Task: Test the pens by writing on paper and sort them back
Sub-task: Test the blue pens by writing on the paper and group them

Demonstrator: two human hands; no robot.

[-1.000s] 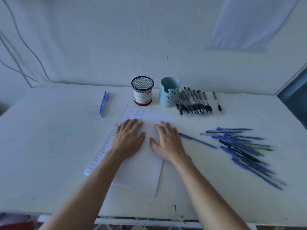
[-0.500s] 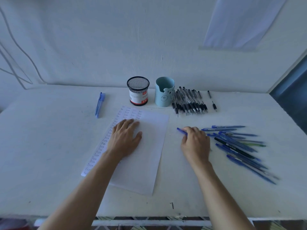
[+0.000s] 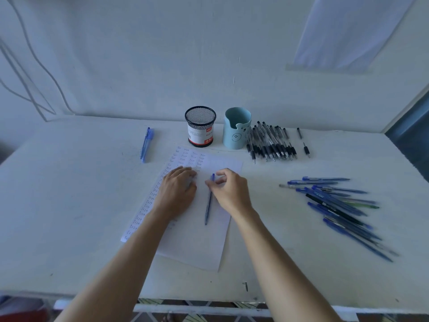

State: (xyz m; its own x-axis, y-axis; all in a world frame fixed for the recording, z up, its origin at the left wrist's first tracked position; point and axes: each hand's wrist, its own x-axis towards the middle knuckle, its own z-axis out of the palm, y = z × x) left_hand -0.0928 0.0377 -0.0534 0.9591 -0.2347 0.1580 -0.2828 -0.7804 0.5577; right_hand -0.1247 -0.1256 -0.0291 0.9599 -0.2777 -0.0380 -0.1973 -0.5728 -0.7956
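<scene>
Far out to the left of our left hand point(image 3: 177, 191), one lone blue pen point(image 3: 146, 145) lies by itself on the table point(image 3: 69, 205). Our left hand lies flat on the paper point(image 3: 197, 242) with its fingers out straight and holds the sheet down. Rows of the word "test" run down the paper beside this hand, so we think many pens have had their turn.

Just right of that hand is a dark blue pen point(image 3: 209, 203). It is over the paper and its tip points back at us. Our right hand point(image 3: 228, 194) pinches its far end with thumb and fingers.

Past both hands stand a mesh cup point(image 3: 200, 126) and a blue cup point(image 3: 236, 129). We see no pens in them. Next to the blue cup, black pens point(image 3: 269, 145) lie in a neat bunch.

Well off to the right of our right hand is a messy heap of blue pens point(image 3: 336, 205). We guess these wait for their test, so lots of work is left.
</scene>
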